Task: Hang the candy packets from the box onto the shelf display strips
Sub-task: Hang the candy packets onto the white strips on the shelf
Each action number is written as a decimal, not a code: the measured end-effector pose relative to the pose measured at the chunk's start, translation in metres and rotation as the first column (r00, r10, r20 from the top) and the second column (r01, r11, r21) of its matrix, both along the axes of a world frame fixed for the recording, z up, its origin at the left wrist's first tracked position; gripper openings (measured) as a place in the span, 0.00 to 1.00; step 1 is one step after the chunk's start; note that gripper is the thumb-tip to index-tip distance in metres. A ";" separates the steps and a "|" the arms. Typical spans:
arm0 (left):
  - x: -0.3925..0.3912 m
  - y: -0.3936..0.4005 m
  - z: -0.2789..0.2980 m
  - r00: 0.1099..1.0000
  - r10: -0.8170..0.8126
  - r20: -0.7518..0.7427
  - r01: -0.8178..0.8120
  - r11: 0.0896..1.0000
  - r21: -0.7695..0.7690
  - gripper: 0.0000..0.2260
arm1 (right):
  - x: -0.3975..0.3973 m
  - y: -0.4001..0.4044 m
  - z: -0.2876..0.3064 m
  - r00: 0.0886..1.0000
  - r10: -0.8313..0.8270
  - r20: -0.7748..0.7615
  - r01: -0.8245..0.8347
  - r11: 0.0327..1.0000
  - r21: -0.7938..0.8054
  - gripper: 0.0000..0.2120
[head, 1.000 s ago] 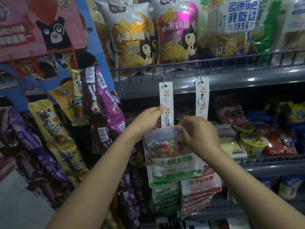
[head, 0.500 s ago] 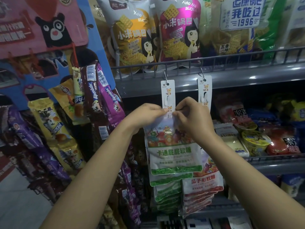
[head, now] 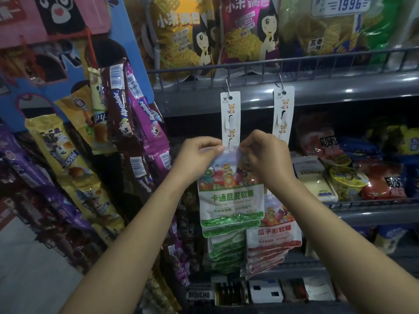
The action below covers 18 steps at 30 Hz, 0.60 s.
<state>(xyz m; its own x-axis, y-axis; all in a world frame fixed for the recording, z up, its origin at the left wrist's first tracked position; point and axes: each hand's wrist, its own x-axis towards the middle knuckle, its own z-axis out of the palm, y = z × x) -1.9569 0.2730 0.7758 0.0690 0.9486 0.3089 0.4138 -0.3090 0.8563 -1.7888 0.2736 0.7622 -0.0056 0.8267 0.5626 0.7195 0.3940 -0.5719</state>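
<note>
Two hands pinch one green candy packet (head: 231, 198) by its top corners, left hand (head: 199, 152) and right hand (head: 265, 155) either side of the white display strip (head: 230, 118) rising between them.

Glossy, crinkled plastic candy packet (head: 231, 196) pinched between the hands (head: 231, 155); above them, a smooth white display strip (head: 230, 118) on a thin metal hook (head: 227, 83); higher up, a grey wire-fronted metal shelf (head: 317, 91) with a dull sheen.

Hanging snack bags (head: 136, 141) crowd the left, second strip (head: 283, 112) just right, open gap between strips
</note>
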 end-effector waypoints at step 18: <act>0.025 -0.095 -0.073 0.979 0.184 -0.090 -0.125 0.884 0.450 0.19 | -0.010 -0.090 -0.081 0.990 0.069 -0.119 -0.052 0.988 0.145 0.09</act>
<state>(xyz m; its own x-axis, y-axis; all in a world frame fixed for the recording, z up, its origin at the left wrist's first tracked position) -1.9318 0.1784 0.7028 -0.0012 0.7188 0.6952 0.5826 -0.5645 0.5847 -1.7987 0.1840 0.6812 0.0237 0.7394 0.6728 0.6190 0.5176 -0.5907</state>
